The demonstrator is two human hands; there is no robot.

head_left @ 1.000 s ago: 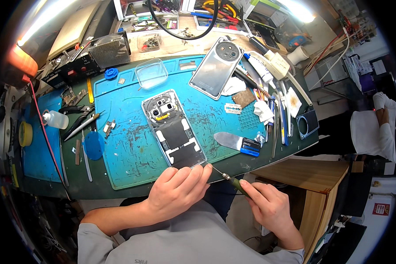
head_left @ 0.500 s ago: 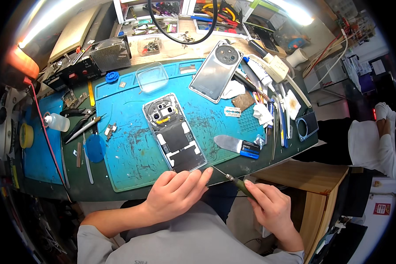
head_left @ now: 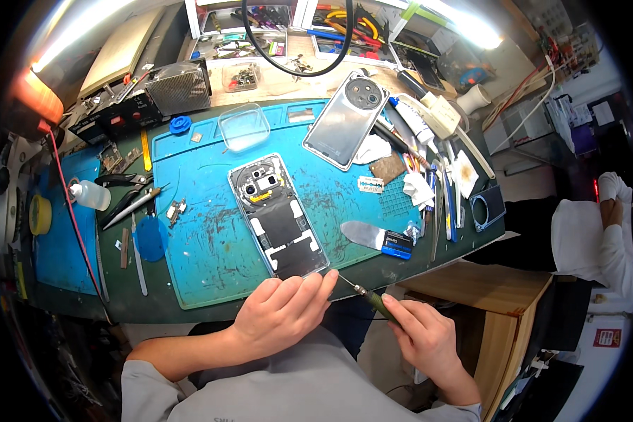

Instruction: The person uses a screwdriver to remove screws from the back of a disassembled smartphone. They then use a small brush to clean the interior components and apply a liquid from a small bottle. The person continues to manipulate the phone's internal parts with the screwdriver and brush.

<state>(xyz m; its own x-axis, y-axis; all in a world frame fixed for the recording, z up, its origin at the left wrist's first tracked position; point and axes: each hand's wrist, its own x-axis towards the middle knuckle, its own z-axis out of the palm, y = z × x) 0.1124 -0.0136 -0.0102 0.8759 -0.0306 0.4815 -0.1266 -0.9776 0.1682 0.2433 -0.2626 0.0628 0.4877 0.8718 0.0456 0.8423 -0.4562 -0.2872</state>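
Note:
An opened phone (head_left: pixel 278 218) with camera modules and black inner parts showing lies on the blue silicone mat (head_left: pixel 190 267), its bottom end toward me. My left hand (head_left: pixel 286 313) is curled over that end, fingertips gripping the phone's bottom edge. My right hand (head_left: pixel 427 330) holds a green-handled tool (head_left: pixel 373 299), its thin metal shaft reaching to the phone's bottom right corner beside my left fingertips. A flat metal pry blade (head_left: pixel 366 235) with a blue and black handle lies right of the phone. A back cover (head_left: pixel 336 133) with a round camera ring rests above it.
A clear plastic box (head_left: pixel 244 130), a razor blade (head_left: pixel 371 184), pliers (head_left: pixel 123 180) and a small bottle (head_left: pixel 91 193) lie about the bench. Tools crowd the right side and back trays (head_left: pixel 239 43). Another person (head_left: pixel 580 239) in white is at the right.
My hands hold much the same pose at the phone's bottom edge. The phone and bench appear slightly lower in the picture; the tool's tip stays by the corner.

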